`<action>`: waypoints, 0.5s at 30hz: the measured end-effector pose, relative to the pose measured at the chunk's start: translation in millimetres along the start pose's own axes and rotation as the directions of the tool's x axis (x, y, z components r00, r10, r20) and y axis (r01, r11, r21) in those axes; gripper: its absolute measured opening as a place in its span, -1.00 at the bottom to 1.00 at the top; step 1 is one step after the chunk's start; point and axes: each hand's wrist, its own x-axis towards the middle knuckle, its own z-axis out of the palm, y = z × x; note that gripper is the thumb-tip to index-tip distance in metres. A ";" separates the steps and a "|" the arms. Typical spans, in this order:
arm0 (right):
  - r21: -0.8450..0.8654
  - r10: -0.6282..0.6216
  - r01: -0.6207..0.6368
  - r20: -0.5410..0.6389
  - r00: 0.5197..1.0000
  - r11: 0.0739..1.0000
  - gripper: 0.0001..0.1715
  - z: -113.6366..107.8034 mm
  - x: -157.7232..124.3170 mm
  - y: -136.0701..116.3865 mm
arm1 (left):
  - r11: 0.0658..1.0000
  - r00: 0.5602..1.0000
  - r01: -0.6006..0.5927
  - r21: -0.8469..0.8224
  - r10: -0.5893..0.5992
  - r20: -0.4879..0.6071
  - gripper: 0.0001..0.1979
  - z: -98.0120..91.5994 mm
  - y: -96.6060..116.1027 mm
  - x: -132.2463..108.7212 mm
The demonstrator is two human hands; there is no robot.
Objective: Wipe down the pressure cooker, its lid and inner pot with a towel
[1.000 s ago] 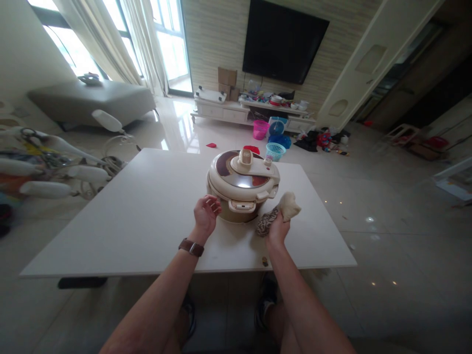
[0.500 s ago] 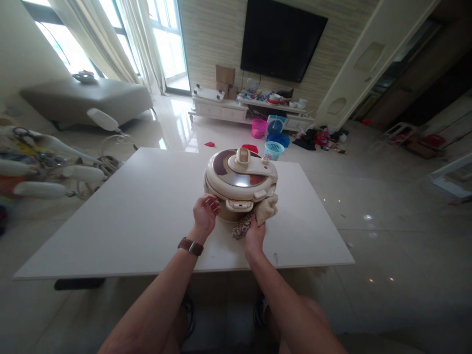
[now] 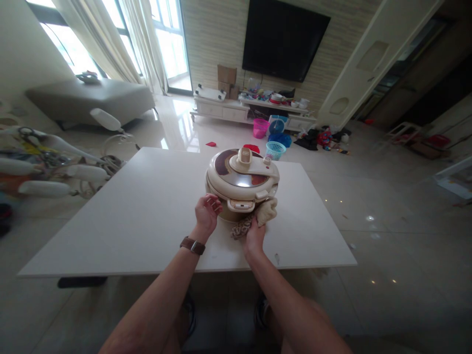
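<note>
Two hands: left hand (image 3: 207, 212) half-open against cooker (image 3: 241, 178); right hand (image 3: 252, 232) clamped on cloth (image 3: 266, 211) (touching cooker)

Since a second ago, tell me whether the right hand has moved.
Yes. The right hand, holding the cloth, has moved left, from clear of the pressure cooker's right side to against its front.

The counter (image 3: 140, 221) is a white rectangular slab with a smooth, plain top, standing on a glossy pale tiled floor (image 3: 387, 246). A cream pressure cooker (image 3: 241, 184) with a brown and steel lid stands directly on it, right of the middle and toward the far edge. A beige, patterned cloth (image 3: 258, 216) is bunched against the cooker's near right side, its lower end down at the top. A small dark speck (image 3: 276, 256) lies near the front edge.
</note>
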 end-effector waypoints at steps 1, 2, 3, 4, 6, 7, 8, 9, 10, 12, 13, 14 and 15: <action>0.038 0.072 -0.071 -0.033 0.997 0.997 -0.57 2.1 -9.9 4.0 | 1.000 1.000 -0.004 -0.003 0.004 -0.007 -0.83 0.3 -0.5 0.1; 0.090 0.147 -0.143 -0.034 0.989 0.986 -0.59 4.2 -17.2 6.6 | 1.000 1.000 -0.007 -0.005 0.007 -0.012 -0.84 0.5 -0.9 0.1; 0.144 0.213 -0.205 -0.045 0.976 0.968 -0.61 6.1 -21.4 7.7 | 1.000 1.000 -0.009 -0.004 0.009 -0.013 -0.84 0.4 -1.2 0.0; 0.194 0.267 -0.255 -0.041 0.963 0.947 -0.65 7.6 -22.4 7.5 | 1.000 1.000 -0.009 -0.003 0.009 -0.011 -0.84 0.2 -1.3 -0.2; 0.262 0.345 -0.319 -0.056 0.937 0.911 -0.74 9.4 -16.3 4.4 | 1.000 1.000 -0.008 0.001 0.008 -0.001 -0.84 -0.6 -1.0 -0.4; 0.271 0.375 -0.344 -0.072 0.924 0.899 -0.80 9.7 -10.7 2.2 | 1.000 1.000 -0.005 0.004 0.005 0.004 -0.84 -1.1 -0.7 -0.5; 0.269 0.403 -0.368 -0.088 0.911 0.890 -0.85 9.7 -4.7 -0.1 | 1.000 1.000 -0.002 0.008 0.002 0.006 -0.84 -1.5 -0.3 -0.4; 0.257 0.425 -0.390 -0.098 0.900 0.884 -0.89 9.8 1.0 -2.4 | 1.000 1.000 0.000 0.009 0.000 0.004 -0.84 -1.9 0.1 -0.3; 0.245 0.442 -0.408 -0.101 0.891 0.879 -0.92 10.0 5.7 -4.7 | 1.000 1.000 0.001 0.009 -0.001 -0.001 -0.84 -2.1 0.5 -0.1; 0.246 0.466 -0.433 -0.092 0.880 0.867 -0.93 11.1 10.5 -10.1 | 1.000 1.000 0.001 0.002 -0.001 -0.015 -0.84 -2.2 1.2 0.5; 0.266 0.478 -0.442 -0.090 0.874 0.857 -0.92 11.9 10.8 -13.6 | 1.000 1.000 -0.003 -0.005 0.003 -0.022 -0.84 -2.0 1.4 0.9; 0.294 0.494 -0.451 -0.088 0.865 0.843 -0.89 12.6 9.9 -17.9 | 1.000 1.000 -0.009 -0.011 0.009 -0.027 -0.85 -1.8 1.7 1.4; 0.324 0.510 -0.460 -0.084 0.856 0.826 -0.88 13.1 8.4 -22.9 | 1.000 0.999 -0.018 -0.018 0.017 -0.033 -0.85 -1.6 1.9 1.9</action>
